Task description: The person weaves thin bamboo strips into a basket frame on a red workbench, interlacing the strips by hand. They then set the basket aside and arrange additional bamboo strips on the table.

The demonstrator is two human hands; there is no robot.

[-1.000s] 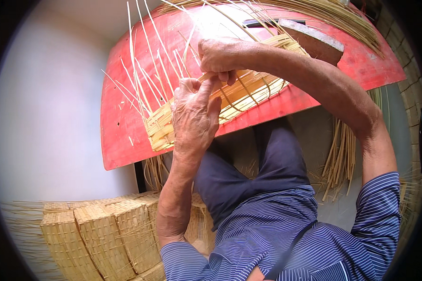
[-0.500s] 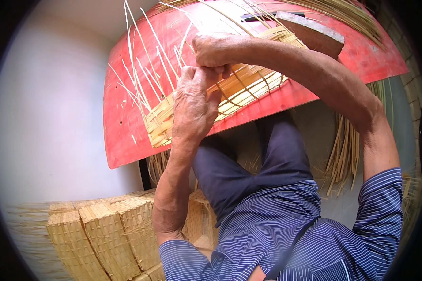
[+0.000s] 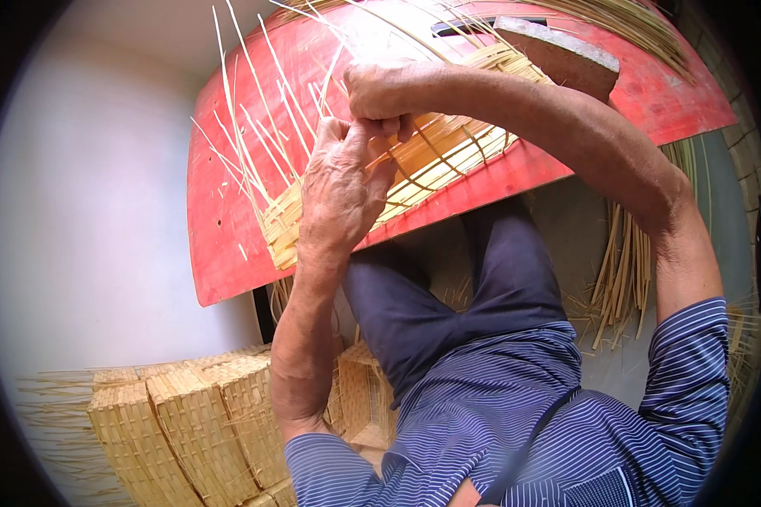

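Note:
A half-woven bamboo basket (image 3: 283, 221) lies on the red board, its loose pale strips (image 3: 258, 110) sticking up from the far side. At its upper edge, my left hand (image 3: 340, 186) is closed in a pinch, thumb and fingers pressed together on the weave. Touching it, my right hand (image 3: 379, 91) curls over with bent fingers at the same spot. The thin bamboo strip in these fingers is mostly hidden by the knuckles. Dark, spaced strips cross the pale inner side of the basket to the right of my left hand.
A stone block (image 3: 558, 59) rests on the red board (image 3: 228, 262) behind the basket. Bundled strips (image 3: 626, 34) lie at the far right edge, and more strips (image 3: 621, 275) hang or lie below. Stacked woven baskets (image 3: 186, 422) stand at lower left, beside a pale wall.
Both hands have shifted very slightly left and stay together at the basket's edge. The upright strips have swayed a little to the left.

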